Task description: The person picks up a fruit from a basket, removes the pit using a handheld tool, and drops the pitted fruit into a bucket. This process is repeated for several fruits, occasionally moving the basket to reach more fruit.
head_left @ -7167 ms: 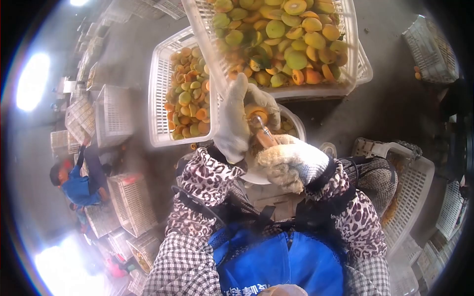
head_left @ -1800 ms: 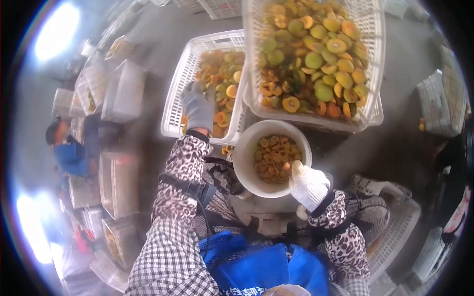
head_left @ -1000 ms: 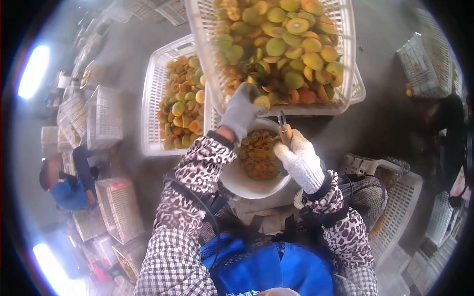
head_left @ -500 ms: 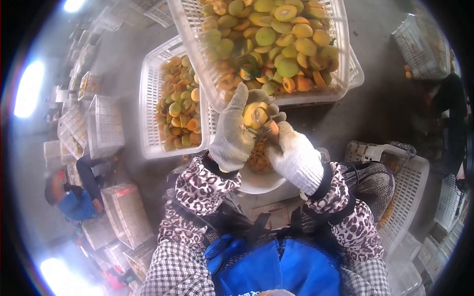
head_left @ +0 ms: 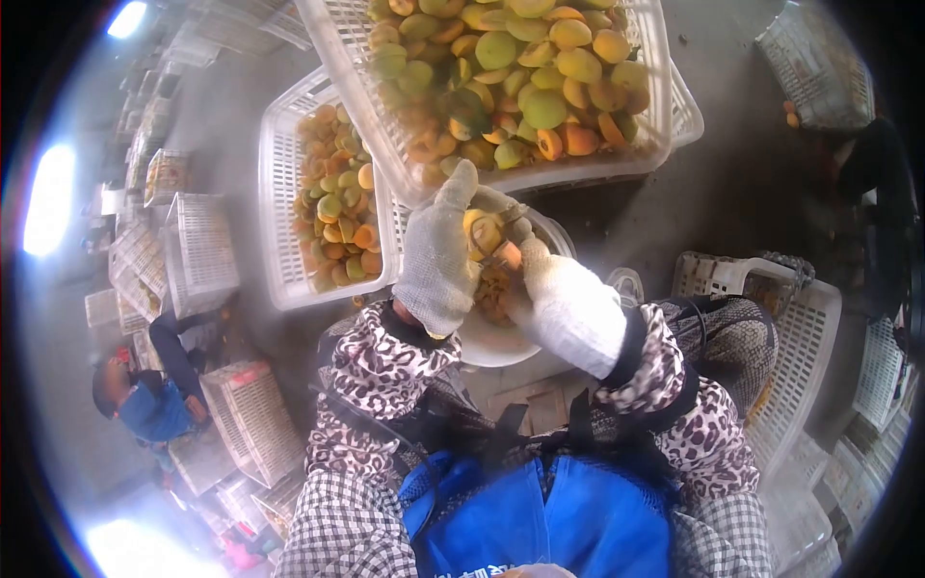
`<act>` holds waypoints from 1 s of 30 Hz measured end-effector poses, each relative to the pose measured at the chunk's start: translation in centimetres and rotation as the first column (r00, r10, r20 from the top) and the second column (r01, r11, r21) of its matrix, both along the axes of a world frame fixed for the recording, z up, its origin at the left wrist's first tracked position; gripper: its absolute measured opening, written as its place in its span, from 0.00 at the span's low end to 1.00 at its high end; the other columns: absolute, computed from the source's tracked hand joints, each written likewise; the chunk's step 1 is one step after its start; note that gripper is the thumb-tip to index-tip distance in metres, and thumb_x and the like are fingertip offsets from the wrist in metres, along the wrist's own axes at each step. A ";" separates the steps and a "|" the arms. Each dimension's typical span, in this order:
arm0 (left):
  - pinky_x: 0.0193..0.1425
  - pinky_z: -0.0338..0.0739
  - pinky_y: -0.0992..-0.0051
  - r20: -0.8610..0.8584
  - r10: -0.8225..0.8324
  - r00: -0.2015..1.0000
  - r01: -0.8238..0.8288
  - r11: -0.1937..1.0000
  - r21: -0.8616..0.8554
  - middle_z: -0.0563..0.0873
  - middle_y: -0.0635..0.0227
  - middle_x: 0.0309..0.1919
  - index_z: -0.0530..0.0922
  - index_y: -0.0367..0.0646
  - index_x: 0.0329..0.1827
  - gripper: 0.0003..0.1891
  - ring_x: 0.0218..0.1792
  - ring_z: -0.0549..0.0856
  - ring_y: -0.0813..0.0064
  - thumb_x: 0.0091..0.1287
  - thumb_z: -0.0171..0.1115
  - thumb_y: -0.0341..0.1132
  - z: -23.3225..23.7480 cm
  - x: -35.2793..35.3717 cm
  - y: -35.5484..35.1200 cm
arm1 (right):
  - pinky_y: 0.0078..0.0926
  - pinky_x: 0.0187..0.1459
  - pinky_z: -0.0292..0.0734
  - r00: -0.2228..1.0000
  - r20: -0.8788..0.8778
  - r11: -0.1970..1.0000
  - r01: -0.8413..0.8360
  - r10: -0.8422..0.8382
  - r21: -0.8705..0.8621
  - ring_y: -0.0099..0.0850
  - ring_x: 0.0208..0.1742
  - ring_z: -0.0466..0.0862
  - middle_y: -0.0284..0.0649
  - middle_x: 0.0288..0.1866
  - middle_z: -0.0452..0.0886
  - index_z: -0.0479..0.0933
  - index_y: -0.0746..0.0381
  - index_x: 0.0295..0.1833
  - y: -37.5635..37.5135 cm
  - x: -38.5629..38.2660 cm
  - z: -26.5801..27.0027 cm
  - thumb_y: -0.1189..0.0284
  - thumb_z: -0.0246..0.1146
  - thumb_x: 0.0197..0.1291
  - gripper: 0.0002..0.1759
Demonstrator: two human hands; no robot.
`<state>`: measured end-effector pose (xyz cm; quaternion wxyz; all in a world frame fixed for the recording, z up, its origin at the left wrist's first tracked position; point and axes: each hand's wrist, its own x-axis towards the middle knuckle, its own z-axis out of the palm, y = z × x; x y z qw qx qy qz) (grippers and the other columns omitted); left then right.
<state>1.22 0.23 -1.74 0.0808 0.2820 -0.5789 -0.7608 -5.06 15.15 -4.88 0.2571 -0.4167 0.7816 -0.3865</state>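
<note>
My left hand point(head_left: 436, 258), in a grey knit glove, is closed around a yellow apricot point(head_left: 482, 234), thumb pointing up. Close against the fruit is my right hand point(head_left: 568, 306), in a white glove, its fingers pinched on a small tool point(head_left: 508, 254) with an orange-tan part; its exact shape is partly hidden. Below both hands stands a white bucket point(head_left: 501, 354) with orange-brown scraps point(head_left: 493, 294) inside. Just beyond the hands, a white crate point(head_left: 659, 96) is heaped with green and orange apricots point(head_left: 544, 108), many of them cut.
Left of it, a lower white crate point(head_left: 273, 207) holds more apricots point(head_left: 332, 207). Another crate point(head_left: 805, 352) stands by my right knee. At far left a person in blue point(head_left: 154, 409) sits near stacked crates point(head_left: 252, 419). A crate point(head_left: 819, 77) lies at upper right.
The view has shifted slightly, so the crates sit higher. My right hand has dropped a little away from the apricot, and more of the bucket's rim shows. Both hands keep their hold.
</note>
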 end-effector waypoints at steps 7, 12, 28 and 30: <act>0.42 0.84 0.73 0.063 0.010 0.998 -0.004 0.996 -0.094 0.83 0.58 0.34 0.76 0.33 0.45 0.18 0.33 0.85 0.72 0.80 0.48 0.42 0.4 -0.9 0.6 | 0.28 0.24 0.77 0.996 0.068 0.989 0.063 -0.054 -0.132 0.32 0.21 0.81 0.44 0.26 0.79 0.73 0.71 0.49 -0.1 1.1 -1.8 0.69 0.56 0.62 0.16; 0.30 0.80 0.72 0.179 0.275 0.945 -0.285 0.958 0.031 0.83 0.59 0.25 0.79 0.34 0.30 0.24 0.23 0.83 0.69 0.76 0.53 0.48 0.6 -2.0 1.5 | 0.27 0.21 0.77 0.573 0.815 0.993 -0.117 0.080 -0.015 0.30 0.19 0.79 0.41 0.25 0.77 0.72 0.71 0.49 -0.1 -1.4 1.3 0.69 0.53 0.63 0.16; 0.32 0.80 0.63 0.111 0.197 0.974 -0.219 0.945 0.242 0.79 0.65 0.20 0.74 0.45 0.24 0.20 0.23 0.82 0.64 0.73 0.57 0.47 0.6 -2.3 1.2 | 0.18 0.13 0.62 -0.381 0.920 0.985 -0.100 0.094 -0.142 0.20 0.13 0.70 0.31 0.19 0.73 0.77 0.63 0.39 0.8 -2.7 -0.4 0.70 0.65 0.62 0.07; 0.34 0.80 0.65 0.091 0.077 0.993 -0.119 0.724 0.679 0.80 0.63 0.23 0.73 0.48 0.23 0.22 0.27 0.82 0.64 0.75 0.55 0.51 0.2 -2.0 0.2 | 0.18 0.13 0.63 -0.248 0.965 0.983 -0.137 0.086 -0.123 0.20 0.13 0.69 0.31 0.19 0.72 0.77 0.62 0.40 0.8 -2.8 -0.3 0.70 0.65 0.62 0.07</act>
